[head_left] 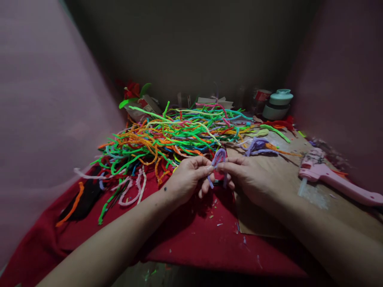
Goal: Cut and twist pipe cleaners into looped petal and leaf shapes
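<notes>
Both hands meet at the middle of the red cloth [191, 235]. My left hand [187, 177] pinches a bent purple pipe cleaner [219, 156] from the left. From the right, my right hand [243, 175] pinches the same loop, fingers closed. The purple loop stands up between the fingertips, and its ends hang down below them. Just behind the hands lies a big tangled heap of coloured pipe cleaners [167, 139], mostly green and orange.
A pink glue gun [329, 177] lies on a brown cardboard sheet [287, 175] at the right. More purple pipe cleaner pieces [257, 146] sit behind my right hand. A pale green lidded container [278, 104] stands at the back right. Pink walls close both sides.
</notes>
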Available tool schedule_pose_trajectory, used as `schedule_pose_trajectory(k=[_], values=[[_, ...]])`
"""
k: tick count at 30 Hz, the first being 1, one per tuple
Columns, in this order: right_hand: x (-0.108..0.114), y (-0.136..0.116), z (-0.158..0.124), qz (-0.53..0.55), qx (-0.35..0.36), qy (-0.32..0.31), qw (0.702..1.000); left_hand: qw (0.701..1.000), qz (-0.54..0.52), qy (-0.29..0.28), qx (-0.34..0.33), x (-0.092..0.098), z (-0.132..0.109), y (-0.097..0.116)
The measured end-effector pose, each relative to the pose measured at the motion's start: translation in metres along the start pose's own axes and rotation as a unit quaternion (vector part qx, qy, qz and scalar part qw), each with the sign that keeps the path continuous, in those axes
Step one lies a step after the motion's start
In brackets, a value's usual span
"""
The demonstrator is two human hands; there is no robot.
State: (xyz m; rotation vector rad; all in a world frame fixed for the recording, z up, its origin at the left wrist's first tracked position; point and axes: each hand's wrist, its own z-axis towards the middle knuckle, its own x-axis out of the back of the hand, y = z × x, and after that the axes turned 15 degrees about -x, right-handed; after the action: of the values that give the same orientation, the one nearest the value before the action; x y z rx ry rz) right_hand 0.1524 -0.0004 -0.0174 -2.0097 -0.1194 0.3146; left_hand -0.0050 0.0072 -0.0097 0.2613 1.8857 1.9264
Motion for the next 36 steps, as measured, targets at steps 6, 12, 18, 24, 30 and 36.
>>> schedule_pose_trajectory(k=[6, 12, 18, 24, 30, 36], values=[[0.005, -0.002, -0.003, 0.053, -0.046, -0.117, 0.991, 0.999, 0.025, 0.024, 0.011, 0.005, 0.004, 0.003], [0.002, -0.001, -0.002, 0.131, 0.014, -0.078, 0.988, 0.999, 0.047, 0.025, 0.003, 0.003, 0.003, 0.001], [-0.002, 0.007, 0.002, 0.089, 0.055, 0.019, 0.994, 0.999, 0.043, 0.005, -0.007, -0.001, 0.0, 0.001], [-0.002, 0.006, -0.002, 0.048, 0.097, 0.063, 0.992, 1.0, 0.009, -0.013, -0.012, 0.0, -0.003, -0.003], [-0.003, 0.001, -0.008, -0.138, 0.175, 0.167, 0.96, 0.999, 0.022, 0.021, -0.01, -0.002, 0.0, -0.002], [-0.007, 0.007, -0.011, -0.262, 0.293, 0.25, 0.885, 0.999, 0.032, 0.013, 0.01, -0.001, 0.001, 0.001]])
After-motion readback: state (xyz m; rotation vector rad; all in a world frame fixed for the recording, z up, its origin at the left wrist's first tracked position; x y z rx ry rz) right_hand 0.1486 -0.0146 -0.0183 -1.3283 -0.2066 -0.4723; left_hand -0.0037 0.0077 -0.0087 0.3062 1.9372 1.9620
